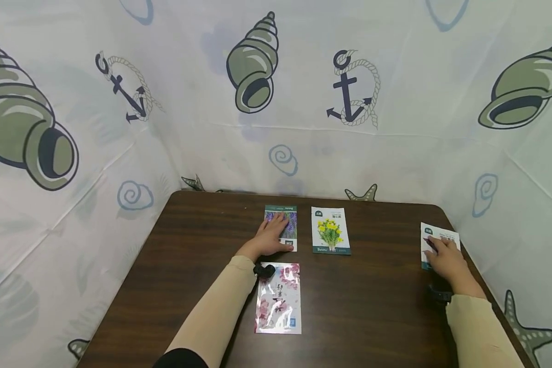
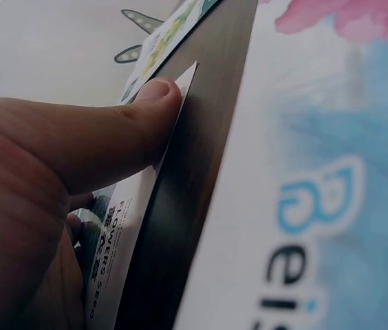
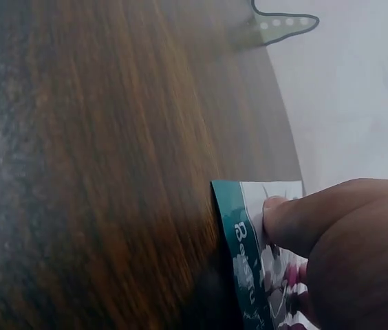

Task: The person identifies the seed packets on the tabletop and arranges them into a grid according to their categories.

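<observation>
My left hand (image 1: 269, 239) rests with spread fingers on a seed packet (image 1: 292, 230) printed with purple flowers at the table's far side. In the left wrist view the thumb (image 2: 122, 141) lies along that packet's edge, and the lettering "FLOWERS SEED" shows. Near the right edge of the table, my right hand (image 1: 450, 259) presses on a white and green seed packet (image 3: 245, 240), its thumb on the printed face. Fingers cover much of that packet's picture. Between the hands lies a packet with yellow flowers (image 1: 331, 231). A larger pink-blossom packet (image 1: 278, 301) lies below my left hand.
The dark wooden table (image 1: 368, 306) has rounded far corners. Behind and beside it hangs a white cloth (image 1: 303, 153) printed with shells, anchors and starfish. My left forearm (image 1: 216, 306) slants across the table, left of the pink-blossom packet.
</observation>
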